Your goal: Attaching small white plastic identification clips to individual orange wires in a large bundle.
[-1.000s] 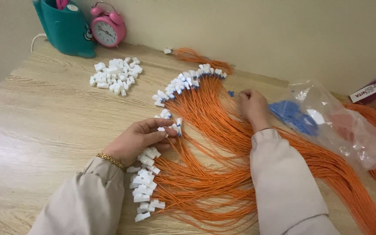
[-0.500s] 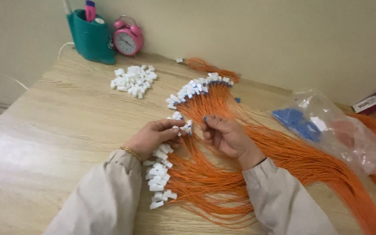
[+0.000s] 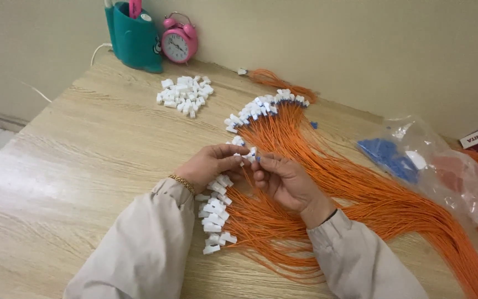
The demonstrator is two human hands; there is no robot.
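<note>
My left hand [image 3: 210,164] and my right hand [image 3: 284,180] meet over a fan of thin orange cables [image 3: 327,182] on a light wooden table [image 3: 84,166]. Between the fingertips of both hands sits a small white connector [image 3: 248,155] with a tiny blue piece at its end. Below my left hand lies a row of cable ends fitted with white connectors [image 3: 214,216]. Farther back, another row of white connectors with blue tips [image 3: 261,108] lies on the cables.
A pile of loose white connectors [image 3: 183,95] lies at the back. A teal pen holder [image 3: 134,36] and a pink alarm clock [image 3: 179,43] stand against the wall. A clear plastic bag with blue parts [image 3: 410,160] lies at the right.
My right hand came back from the bag side to the centre and joined my left hand at the connector. The view shifted right and closer.
</note>
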